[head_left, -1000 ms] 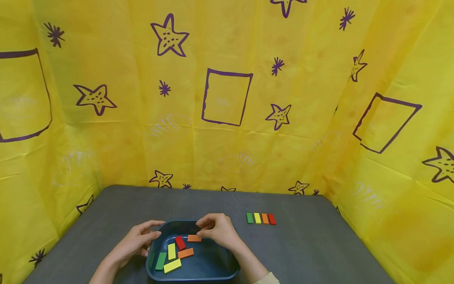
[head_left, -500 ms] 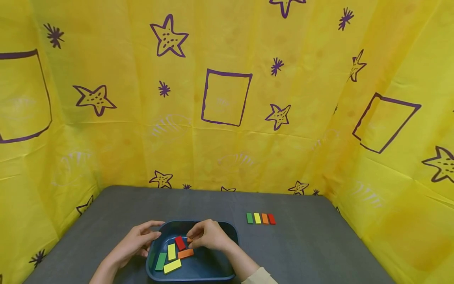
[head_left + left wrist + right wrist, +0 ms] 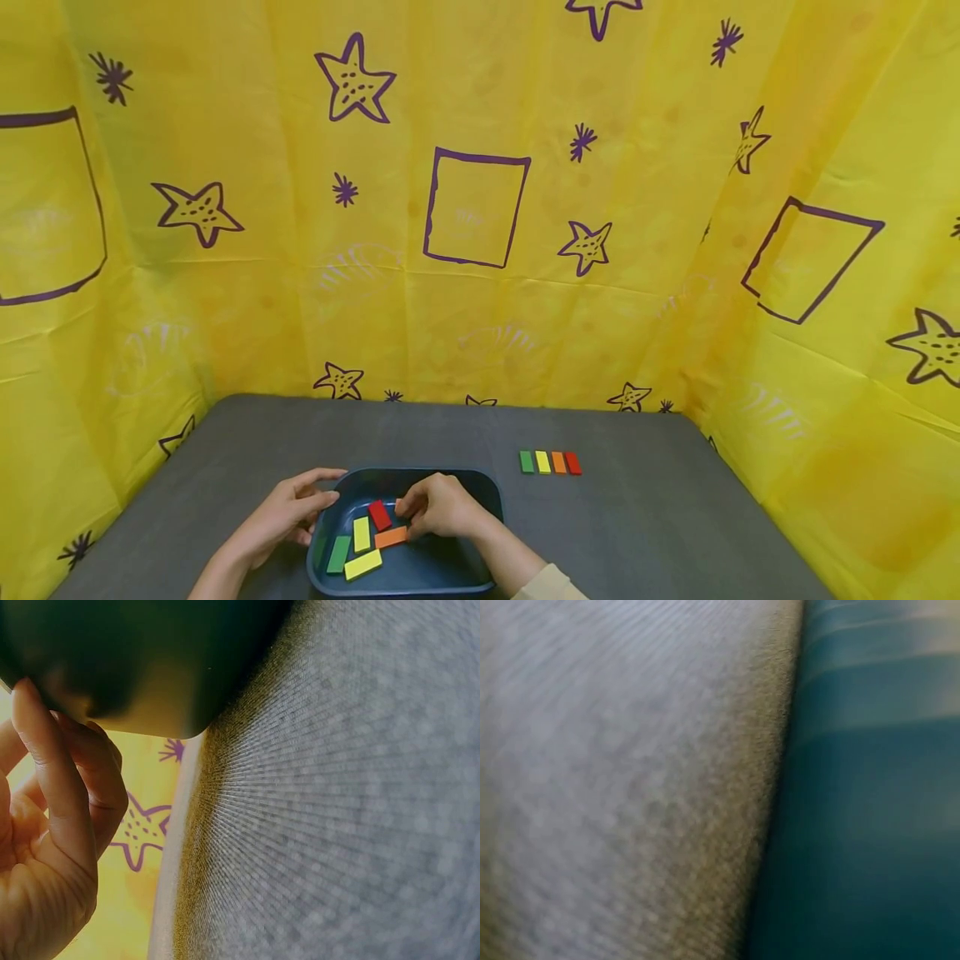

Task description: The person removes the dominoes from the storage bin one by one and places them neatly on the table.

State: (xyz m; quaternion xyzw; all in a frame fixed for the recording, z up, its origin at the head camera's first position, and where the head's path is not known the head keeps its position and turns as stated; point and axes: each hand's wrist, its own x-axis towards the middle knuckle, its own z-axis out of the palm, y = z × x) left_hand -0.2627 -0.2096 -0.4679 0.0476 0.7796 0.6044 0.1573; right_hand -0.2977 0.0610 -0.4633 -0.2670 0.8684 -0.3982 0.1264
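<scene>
A dark blue tray [image 3: 405, 590] holds red [image 3: 380, 515], yellow [image 3: 362, 534], green [image 3: 338, 554] and orange blocks. My left hand [image 3: 283, 512] grips the tray's left rear corner, thumb at the rim and other fingers outside; the left wrist view shows its fingers [image 3: 56, 780] against the tray wall. Inside the tray, my right hand [image 3: 446, 506] curls its fingers around the rear orange block [image 3: 398, 503], mostly hidden behind them. Its thumb overlaps the right end of the front orange block [image 3: 390, 538]. In the right wrist view only the tray's outer wall [image 3: 862, 825] and the table show.
On the grey table [image 3: 637, 517], behind and right of the tray, stands a spaced row of green [image 3: 527, 462], yellow [image 3: 543, 462], orange [image 3: 558, 462] and red [image 3: 573, 463] blocks. A yellow star-printed curtain [image 3: 480, 333] rises along the table's back and sides.
My right hand has moved left and slightly toward the front inside the tray, covering most of the rear orange block. The left hand and tray stay put.
</scene>
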